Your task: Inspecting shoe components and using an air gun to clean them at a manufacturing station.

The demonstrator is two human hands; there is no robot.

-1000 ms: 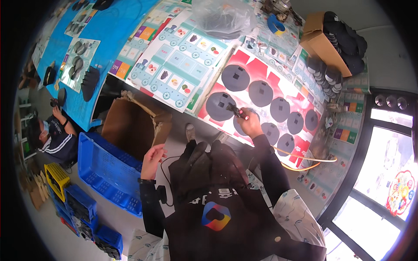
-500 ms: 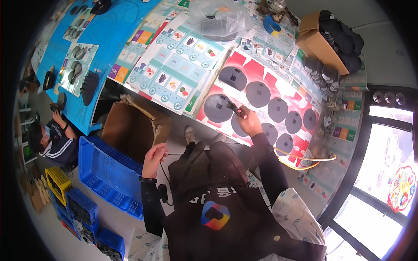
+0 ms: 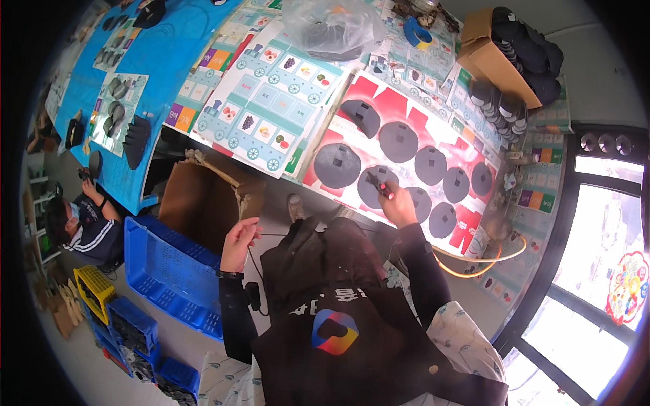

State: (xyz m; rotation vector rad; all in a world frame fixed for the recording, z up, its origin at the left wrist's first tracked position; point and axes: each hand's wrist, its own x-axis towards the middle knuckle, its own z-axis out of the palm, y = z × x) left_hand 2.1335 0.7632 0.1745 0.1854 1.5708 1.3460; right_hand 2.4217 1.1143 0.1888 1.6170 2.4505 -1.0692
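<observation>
My right hand (image 3: 401, 207) is closed around a dark spray gun (image 3: 381, 187) with red ends, its tip over a dark grey round piece (image 3: 374, 192). Several such pieces, most with a small square at the middle, lie on a red and white printed board (image 3: 342, 127). The one at the far left corner (image 3: 360, 118) looks bent up. Close to the cardboard box (image 3: 203, 193), my left hand (image 3: 240, 238) hangs with loosely curled fingers apart, nothing visible in it. What its palm side faces is partly hidden.
A yellow-orange hose (image 3: 484, 259) loops beside my right forearm. Printed sheets (image 3: 267, 101) and a clear plastic bag (image 3: 332, 30) lie beyond. A blue crate (image 3: 172, 277) stands at my left. Dark pads fill a carton (image 3: 504, 64) at far right. Another person (image 3: 88, 223) works at the left.
My right hand has moved the spray gun right and nearer, from the left front round piece to the one beside it. The left hand has barely moved.
</observation>
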